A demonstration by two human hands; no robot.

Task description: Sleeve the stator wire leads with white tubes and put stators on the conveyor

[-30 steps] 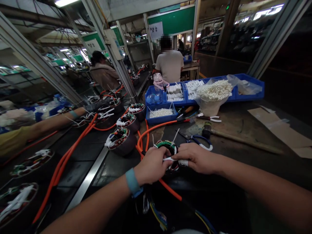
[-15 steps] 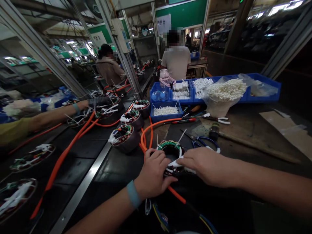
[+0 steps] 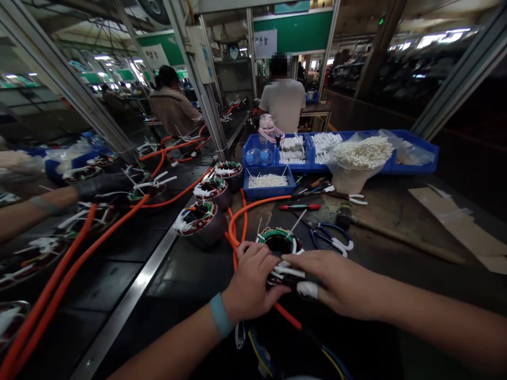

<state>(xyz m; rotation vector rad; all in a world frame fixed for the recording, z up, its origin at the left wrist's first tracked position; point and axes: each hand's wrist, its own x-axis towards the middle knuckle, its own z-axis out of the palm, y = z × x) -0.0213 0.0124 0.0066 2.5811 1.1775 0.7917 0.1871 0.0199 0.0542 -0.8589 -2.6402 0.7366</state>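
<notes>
A ring-shaped motor stator [image 3: 273,233] with green, red and white windings sits in front of me, two thin white ties sticking up from its rim. My left hand [image 3: 255,274] is curled round its left side, fingers over the rim and thumb at the front. From the right, my right hand [image 3: 340,282] grips the near right part, fingers on top and a white-wrapped thumb below. White sleeves [image 3: 289,271] show between the hands; the windings beneath my fingers are hidden. An orange cable [image 3: 288,316] runs out below the stator.
Several stators [image 3: 202,219] stand left, by a metal strip [image 3: 138,287]. A co-worker's gloved hand [image 3: 105,184] touches stators there. Blue bins [image 3: 269,182], a bag of white sticks [image 3: 360,155], blue-handled scissors [image 3: 336,232], a red marker [image 3: 300,207] and a mallet [image 3: 344,216] lie beyond.
My right hand has changed from a closed pinch on a white sleeve to fingers spread over the stator's right side. The co-worker's hand and the stators at the left have shifted left.
</notes>
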